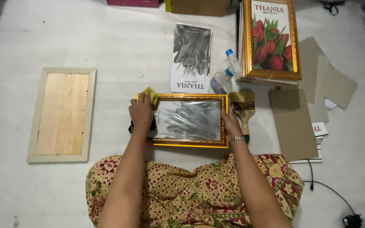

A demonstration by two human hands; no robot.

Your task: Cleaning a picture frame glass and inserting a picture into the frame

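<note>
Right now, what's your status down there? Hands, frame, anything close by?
Left hand presses yellow cloth on gold frame. Right hand steadies frame's right edge. Brush and spray bottle close beside.

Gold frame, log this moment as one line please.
left hand: presses yellow cloth on gold frame | right hand: steadies frame's right edge | nearby: spray bottle, brush

A person's left hand (141,113) presses a yellow cloth (151,95) on a gold picture frame (186,143); the right hand (230,123) steadies its edge beside a paintbrush (243,110) and spray bottle (224,77).
</note>
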